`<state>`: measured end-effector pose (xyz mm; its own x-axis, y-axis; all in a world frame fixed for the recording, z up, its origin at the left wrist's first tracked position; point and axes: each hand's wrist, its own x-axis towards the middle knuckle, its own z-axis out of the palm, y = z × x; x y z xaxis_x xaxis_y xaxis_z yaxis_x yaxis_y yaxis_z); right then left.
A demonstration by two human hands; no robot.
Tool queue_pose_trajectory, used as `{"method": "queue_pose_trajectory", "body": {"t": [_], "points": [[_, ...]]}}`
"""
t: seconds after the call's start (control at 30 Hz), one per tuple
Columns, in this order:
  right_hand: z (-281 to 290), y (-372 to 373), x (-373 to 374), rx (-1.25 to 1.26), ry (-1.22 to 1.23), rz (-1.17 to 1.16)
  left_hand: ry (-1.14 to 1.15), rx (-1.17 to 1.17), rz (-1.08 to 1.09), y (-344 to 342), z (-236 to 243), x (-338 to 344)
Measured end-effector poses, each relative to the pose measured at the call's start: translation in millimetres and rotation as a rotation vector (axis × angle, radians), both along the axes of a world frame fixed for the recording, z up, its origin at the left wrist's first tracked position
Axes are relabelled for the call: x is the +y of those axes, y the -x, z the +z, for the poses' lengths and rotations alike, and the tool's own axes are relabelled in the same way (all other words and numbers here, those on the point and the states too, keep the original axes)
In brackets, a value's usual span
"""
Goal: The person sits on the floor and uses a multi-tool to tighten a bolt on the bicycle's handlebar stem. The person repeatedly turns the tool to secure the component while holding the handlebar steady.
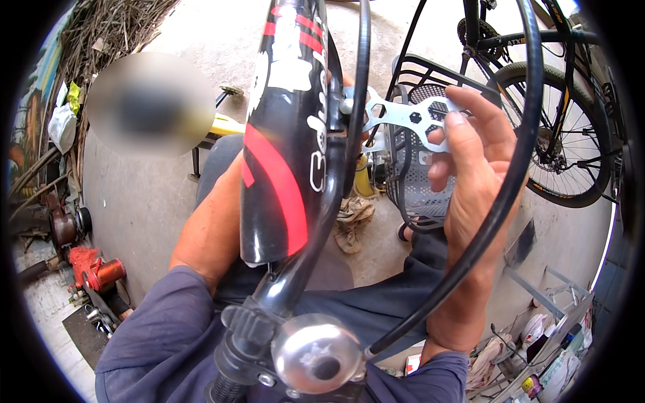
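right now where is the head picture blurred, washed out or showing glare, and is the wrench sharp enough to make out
In the head view, an oval patch at upper left is too smeared to read; in the head view, the floor near the top looks washed out; in the head view, glare shows on the silver bell, while the flat wrench looks fairly sharp.

In front of me, white script-like lettering (318, 158) runs lengthwise up the right edge of the black tube (272, 111), its letters turned on their side. Nearer that tube's upper end I see a ragged white patch (292, 70); I can't tell whether it is lettering. Beyond my right hand (474, 158), small orange capitals (516, 40) stand on the black frame bar (495, 43) of another bicycle.
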<state>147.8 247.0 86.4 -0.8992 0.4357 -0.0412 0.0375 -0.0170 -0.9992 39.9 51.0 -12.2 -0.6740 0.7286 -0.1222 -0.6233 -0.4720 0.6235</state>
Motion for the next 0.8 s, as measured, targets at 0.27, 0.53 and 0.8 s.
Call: {"method": "queue_pose_trajectory", "body": {"t": [0.27,0.53,0.8], "points": [[4,-13,-1,-0.052,-0.046,0.083,0.043,-0.093,0.106,-5,6,8],[2,-46,-17,-0.109,-0.004,0.202,0.209,-0.154,0.220,-14,16,9],[3,-44,-18,-0.052,-0.045,0.100,0.022,-0.123,0.152,-3,-5,1]]}}
